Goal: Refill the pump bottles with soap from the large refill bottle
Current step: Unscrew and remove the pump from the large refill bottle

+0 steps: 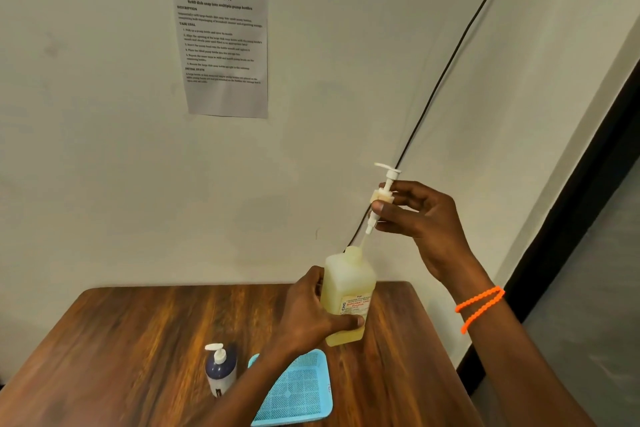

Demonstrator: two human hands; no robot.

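Centrally, the left hand (311,308) grips the yellow bottle (348,298) above the table (138,340); the right hand (419,218) pinches its lifted pump (382,196).

Bottles, two: one pale yellow bottle (348,302) with a red-lettered label, one dark blue pump bottle (220,373). Pump heads, two: one loose white pump head (382,196) with dip tube, one fitted on the dark blue bottle. Blue mesh tray (301,392), one. Wooden table (121,350), one. Printed sheet (223,47) on wall, one. Black cable (450,62), one. Orange bracelet (479,307), one, double-looped. Hands, two.
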